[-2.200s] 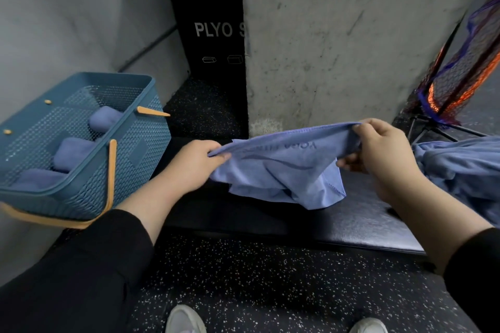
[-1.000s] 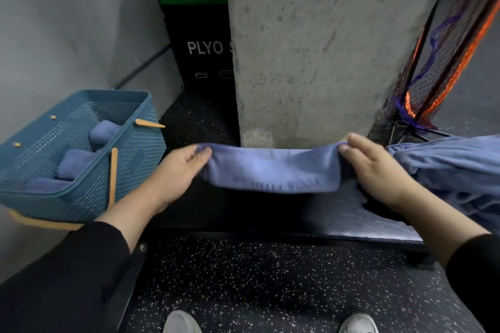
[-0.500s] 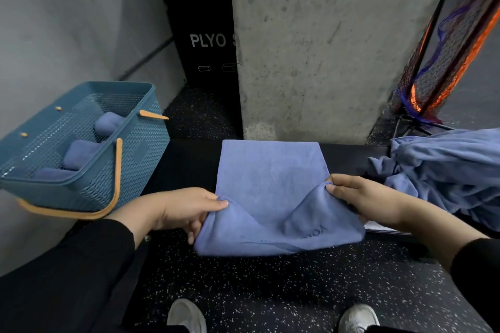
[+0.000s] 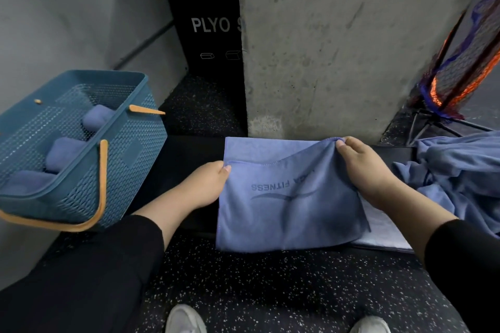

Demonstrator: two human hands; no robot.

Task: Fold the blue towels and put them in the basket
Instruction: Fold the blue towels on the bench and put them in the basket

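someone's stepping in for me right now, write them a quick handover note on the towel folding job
Left hand: pinches the near-left corner of the folded-over flap of the towel.
Right hand: pinches the flap's other corner at the towel's far edge.
Towel lies on the black bench, half folded, print facing up.
Basket sits at left with three rolled towels inside.
Pile of unfolded towels lies at right.
Left: finish this fold, put the towel in the basket, then work through the pile.
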